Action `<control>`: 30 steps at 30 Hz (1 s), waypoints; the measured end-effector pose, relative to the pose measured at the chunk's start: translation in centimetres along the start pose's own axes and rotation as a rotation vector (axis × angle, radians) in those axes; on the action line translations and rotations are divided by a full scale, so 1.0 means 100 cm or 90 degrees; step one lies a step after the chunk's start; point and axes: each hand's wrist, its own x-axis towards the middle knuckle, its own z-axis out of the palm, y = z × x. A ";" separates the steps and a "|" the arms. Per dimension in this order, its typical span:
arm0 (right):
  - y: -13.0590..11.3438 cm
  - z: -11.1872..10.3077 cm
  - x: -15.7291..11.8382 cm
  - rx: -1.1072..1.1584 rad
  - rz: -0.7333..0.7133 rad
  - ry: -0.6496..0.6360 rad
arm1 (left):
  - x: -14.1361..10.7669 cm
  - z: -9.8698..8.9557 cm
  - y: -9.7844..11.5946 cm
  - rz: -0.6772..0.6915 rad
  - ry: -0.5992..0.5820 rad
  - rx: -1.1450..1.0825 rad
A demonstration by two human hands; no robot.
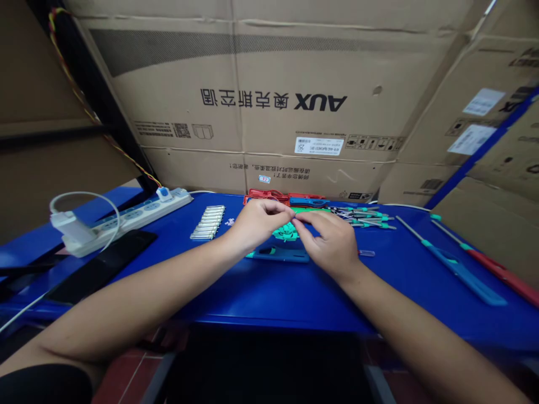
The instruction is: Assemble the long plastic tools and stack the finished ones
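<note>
My left hand (261,222) and my right hand (330,240) meet over the middle of the blue table, thumbs and forefingers pinched tip to tip. Whatever lies between the fingertips is too small to make out. Just below them is a pile of green plastic parts (287,232), partly hidden by the hands. A blue plastic handle (281,255) with a green piece in it lies on the table under my hands. Beside my right wrist is a small tool with a clear end (367,253).
Left of my hands lie a row of metallic tubes (208,223), a power strip (133,216) and a black phone-like slab (105,261). Red handles (263,195) and grey rods with green collars (366,217) lie behind. A blue long-stemmed tool (457,269) and a red one (501,269) rest at right. Cardboard (269,67) walls the back.
</note>
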 end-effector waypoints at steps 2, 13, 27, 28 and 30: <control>0.001 -0.001 0.000 -0.004 0.004 0.008 | -0.001 0.001 -0.001 -0.007 0.004 -0.019; 0.014 0.002 -0.004 0.017 -0.044 -0.190 | -0.011 0.001 -0.021 -0.044 -0.036 0.030; 0.065 -0.021 -0.004 0.153 -0.045 -0.680 | -0.019 0.015 -0.053 0.198 -0.359 0.462; 0.061 -0.020 -0.004 0.144 -0.051 -0.686 | -0.018 0.014 -0.053 0.181 -0.365 0.459; 0.053 -0.019 -0.003 0.128 -0.064 -0.696 | -0.018 0.012 -0.052 0.153 -0.366 0.462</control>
